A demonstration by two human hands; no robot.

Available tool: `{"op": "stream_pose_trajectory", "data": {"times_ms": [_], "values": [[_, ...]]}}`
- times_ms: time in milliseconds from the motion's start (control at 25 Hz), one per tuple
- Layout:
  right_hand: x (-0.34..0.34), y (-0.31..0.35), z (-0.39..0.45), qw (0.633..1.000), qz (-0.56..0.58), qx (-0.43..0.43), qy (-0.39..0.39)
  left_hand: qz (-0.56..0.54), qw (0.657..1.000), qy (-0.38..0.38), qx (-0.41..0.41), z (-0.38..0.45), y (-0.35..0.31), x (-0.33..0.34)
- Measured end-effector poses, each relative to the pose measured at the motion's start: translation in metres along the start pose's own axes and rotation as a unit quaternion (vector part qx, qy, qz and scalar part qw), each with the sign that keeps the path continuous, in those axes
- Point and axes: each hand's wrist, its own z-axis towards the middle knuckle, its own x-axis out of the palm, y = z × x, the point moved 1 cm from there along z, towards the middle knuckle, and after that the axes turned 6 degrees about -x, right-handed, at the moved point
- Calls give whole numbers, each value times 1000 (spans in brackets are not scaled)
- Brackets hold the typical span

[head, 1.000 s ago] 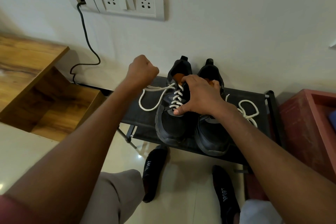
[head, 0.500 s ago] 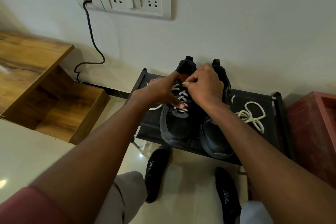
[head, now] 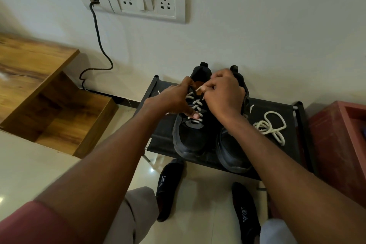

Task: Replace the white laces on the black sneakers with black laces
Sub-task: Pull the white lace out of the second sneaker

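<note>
Pinching the soft white lace (head: 195,103) near the collar, right hand (head: 223,96) held its end; left hand (head: 174,99) gripped the left sneaker (head: 190,137) at the rack's (head: 277,156) back edge. Limp cord, best pulled near eyelets.

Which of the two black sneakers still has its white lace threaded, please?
The left sneaker, under both hands, has its white lace crossing its eyelets. The right sneaker's lace area is hidden; a loose white lace lies beside it.
</note>
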Motion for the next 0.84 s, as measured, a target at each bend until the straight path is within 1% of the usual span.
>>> {"op": "stream_pose_trajectory", "data": {"times_ms": [40,80,120,160,200,240,280,320,360,400,440,480,520,560,600,640,680,720,760,840], "values": [[-4,1,-4,996,43,56,-63,1,1000,0,0,0,0,0],[-6,2,-9,987,67,94,-108,3,1000,-1,0,0,0,-1],[-7,3,-14,986,45,88,-132,6,1000,0,-2,0,-1,-1],[-5,4,-16,991,-13,45,-126,9,1000,2,-4,1,-2,-1],[-3,5,-16,994,-68,-19,-87,10,1000,4,-6,2,-2,-1],[1,4,-13,991,-105,-78,-29,11,1000,5,-8,3,-2,-1],[6,2,-9,985,-123,-112,31,12,1000,5,-9,3,-2,0],[9,2,-6,980,-130,-124,83,14,1000,6,-9,3,-1,0],[12,0,-2,980,-123,-114,111,14,1000,6,-9,3,-1,1],[13,0,0,985,-99,-96,107,14,1000,6,-8,2,-1,1],[10,1,1,993,-62,-72,68,11,1000,5,-6,2,-1,2],[5,3,3,999,-8,-40,-7,5,1000,5,-6,1,0,1],[-4,3,7,992,61,-8,-106,0,1000,4,-6,0,0,0],[-11,5,9,974,124,4,-190,-2,1000,5,-6,-1,0,-1],[-15,7,10,960,156,-10,-231,-3,1000,7,-6,-2,1,-2],[-15,8,9,963,140,-45,-225,-5,1000,9,-7,-2,1,-2],[-13,11,5,976,84,-84,-185,-6,1000,11,-8,-3,0,-2],[-8,12,2,985,14,-118,-127,-4,1000,12,-10,-3,-1,-3],[-4,12,0,986,-48,-143,-67,-2,1000,13,-11,-4,-2,-3],[3,8,0,978,-127,-160,33,-1,1000,15,-13,-3,-1,-3]]}}
